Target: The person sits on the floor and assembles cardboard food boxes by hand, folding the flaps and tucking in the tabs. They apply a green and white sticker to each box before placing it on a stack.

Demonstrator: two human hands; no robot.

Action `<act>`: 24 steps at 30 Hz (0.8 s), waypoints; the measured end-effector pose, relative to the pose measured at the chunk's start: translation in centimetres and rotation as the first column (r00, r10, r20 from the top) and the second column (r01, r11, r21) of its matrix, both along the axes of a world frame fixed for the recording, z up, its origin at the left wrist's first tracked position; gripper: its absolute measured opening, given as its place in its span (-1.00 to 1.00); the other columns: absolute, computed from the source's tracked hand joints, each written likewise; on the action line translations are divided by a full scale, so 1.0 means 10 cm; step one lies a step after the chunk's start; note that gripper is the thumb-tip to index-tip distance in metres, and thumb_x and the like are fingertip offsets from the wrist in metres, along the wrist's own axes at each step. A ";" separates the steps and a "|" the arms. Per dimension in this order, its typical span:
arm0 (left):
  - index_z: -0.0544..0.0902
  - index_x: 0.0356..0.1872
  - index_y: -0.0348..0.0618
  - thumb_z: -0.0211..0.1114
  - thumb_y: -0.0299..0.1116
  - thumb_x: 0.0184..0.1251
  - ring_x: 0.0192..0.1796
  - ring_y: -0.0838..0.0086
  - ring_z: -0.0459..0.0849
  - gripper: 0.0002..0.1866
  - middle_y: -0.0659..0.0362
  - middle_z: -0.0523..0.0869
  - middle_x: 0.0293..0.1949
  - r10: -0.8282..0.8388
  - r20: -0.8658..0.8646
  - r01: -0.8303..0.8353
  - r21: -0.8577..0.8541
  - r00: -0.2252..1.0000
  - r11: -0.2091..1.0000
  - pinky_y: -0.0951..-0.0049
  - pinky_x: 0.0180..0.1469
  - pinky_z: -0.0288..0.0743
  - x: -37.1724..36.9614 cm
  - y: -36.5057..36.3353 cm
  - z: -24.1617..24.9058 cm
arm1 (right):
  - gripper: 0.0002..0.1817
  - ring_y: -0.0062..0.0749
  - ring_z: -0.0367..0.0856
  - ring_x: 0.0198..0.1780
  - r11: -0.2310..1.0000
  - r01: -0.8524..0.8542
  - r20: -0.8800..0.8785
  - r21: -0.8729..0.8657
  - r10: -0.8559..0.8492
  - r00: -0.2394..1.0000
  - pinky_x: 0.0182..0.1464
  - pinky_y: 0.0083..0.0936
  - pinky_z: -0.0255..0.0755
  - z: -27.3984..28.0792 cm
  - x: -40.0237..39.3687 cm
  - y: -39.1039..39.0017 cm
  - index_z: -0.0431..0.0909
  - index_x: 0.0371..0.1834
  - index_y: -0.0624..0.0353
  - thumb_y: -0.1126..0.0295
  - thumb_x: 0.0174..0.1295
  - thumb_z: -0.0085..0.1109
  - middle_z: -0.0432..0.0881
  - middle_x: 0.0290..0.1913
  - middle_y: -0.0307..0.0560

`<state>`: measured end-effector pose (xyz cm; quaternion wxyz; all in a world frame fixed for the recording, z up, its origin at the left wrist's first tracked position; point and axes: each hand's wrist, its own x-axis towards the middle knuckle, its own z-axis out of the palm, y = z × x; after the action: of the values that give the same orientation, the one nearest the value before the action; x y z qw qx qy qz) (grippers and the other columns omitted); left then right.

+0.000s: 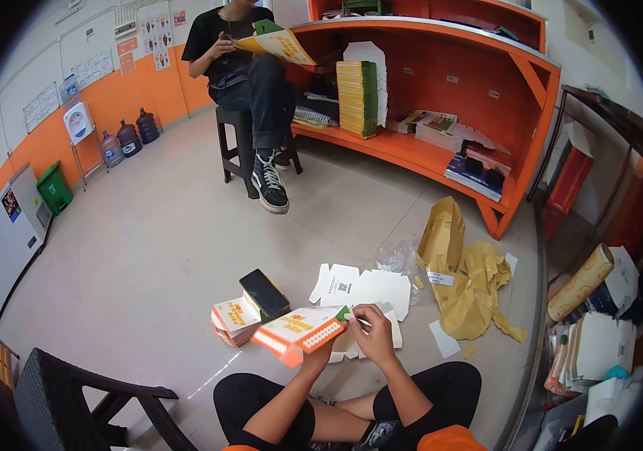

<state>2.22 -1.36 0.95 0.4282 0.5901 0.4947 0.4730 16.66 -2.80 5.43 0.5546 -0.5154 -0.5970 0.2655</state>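
A printed carton [299, 331] in white, orange and yellow, with a green end, is tilted above the floor in front of my crossed legs. My left hand [318, 356] is closed on it from below, its fingers mostly hidden under the carton. At the green end, my right hand [370, 331] pinches the edge with thumb and fingertips. Just left of the carton lies a small stack of printed cards or flat boxes [236, 316]. A black phone [264, 292] leans on a yellow-green pile beside it. White unfolded carton sheets [366, 289] lie beyond my hands.
Torn brown wrapping paper [479, 293] and clear plastic [400, 259] lie to the right. A seated person [250, 90] holds a yellow printed sheet [282, 46] ahead. An orange shelf [441, 154] bears stacked cartons. A black stool [58, 398] stands near left; a cluttered rack [599, 346] is at right.
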 end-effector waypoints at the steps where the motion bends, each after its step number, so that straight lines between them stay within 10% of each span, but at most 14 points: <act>1: 0.48 0.08 -0.24 0.47 -0.22 0.15 0.04 0.46 0.53 -0.46 0.14 0.57 -0.06 -0.018 0.155 0.009 0.059 0.988 0.998 0.46 0.04 0.44 0.03 -0.03 0.00 | -0.91 -0.42 0.67 -0.13 1.000 -0.007 0.006 0.012 0.007 1.000 -0.11 -0.51 0.64 -0.04 0.01 0.01 0.54 -0.28 0.36 0.57 0.19 0.19 0.57 -0.11 -0.06; 3: 0.42 0.15 -0.22 0.45 -0.20 0.18 0.09 0.44 0.50 -0.42 0.12 0.54 0.03 -0.052 0.440 0.114 -0.116 0.897 0.987 0.42 0.10 0.41 0.07 -0.12 0.23 | -0.92 -0.43 0.66 -0.14 1.000 0.003 0.002 0.005 -0.003 1.000 -0.08 -0.51 0.63 0.02 0.00 -0.01 0.54 -0.30 0.37 0.57 0.18 0.19 0.55 -0.10 -0.06; 10: 0.39 0.30 -0.05 0.19 -0.32 0.36 0.32 0.15 0.38 -0.51 0.04 0.42 0.29 0.073 -0.541 0.247 0.495 0.838 0.833 0.19 0.33 0.23 -0.29 0.06 -0.34 | -0.89 -0.29 0.62 -0.28 0.990 0.009 0.084 0.143 -0.022 0.996 -0.24 -0.43 0.48 0.16 0.02 -0.04 0.51 -0.37 0.32 0.50 0.13 0.22 0.55 -0.14 -0.03; 17: 0.32 0.26 -0.21 0.16 -0.40 0.41 0.30 0.41 0.38 -0.56 0.09 0.36 0.30 0.019 -0.401 0.178 0.447 0.916 0.877 0.41 0.27 0.35 -0.21 0.11 -0.28 | -0.89 -0.29 0.61 -0.22 0.993 -0.001 0.135 0.122 -0.016 0.991 -0.22 -0.44 0.50 0.18 -0.02 -0.07 0.49 -0.39 0.32 0.54 0.10 0.23 0.51 -0.13 -0.06; 24: 0.41 0.21 -0.30 0.15 -0.35 0.42 0.19 0.42 0.52 -0.59 0.03 0.53 0.14 -0.166 0.302 0.163 0.035 0.939 0.986 0.38 0.23 0.41 -0.07 0.08 -0.25 | -0.92 -0.48 0.62 -0.21 0.994 -0.032 0.151 0.109 0.015 0.988 -0.29 -0.60 0.53 0.17 -0.02 -0.08 0.52 -0.37 0.36 0.62 0.10 0.23 0.54 -0.09 -0.08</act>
<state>1.57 -0.56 -1.59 0.5344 0.5514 0.3698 0.5230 16.46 -3.61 7.11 0.5327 -0.4953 -0.6568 0.1988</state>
